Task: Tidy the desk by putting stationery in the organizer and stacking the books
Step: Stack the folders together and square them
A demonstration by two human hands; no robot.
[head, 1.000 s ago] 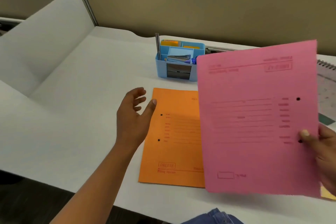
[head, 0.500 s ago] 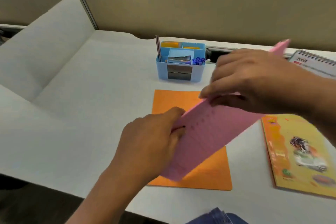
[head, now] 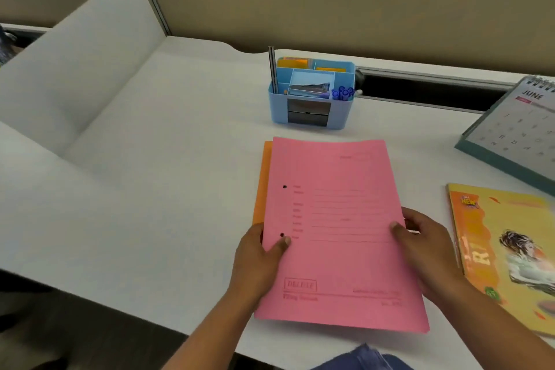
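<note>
Orange folder point(head: 260, 186) lies flat on the desk point(head: 150, 189), only its left edge showing. Left hand point(head: 258, 258) pinches the pink folder point(head: 339, 228) at its left edge, thumb on top. Organizer point(head: 278, 111) stands behind, holding stationery. Pink folder sits over the orange one, apparently being squared up for stacking. Right hand point(head: 426, 252) grips the opposite edge likewise, the hands apart. Book point(head: 504, 249) lies further right, not yet stacked.

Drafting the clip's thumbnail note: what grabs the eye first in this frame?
The pink folder, front and centre, gripped at its side edges by the left hand and right hand, nearly covers an orange folder. Behind it stands a blue organizer; a yellow book lies at the right.
</note>
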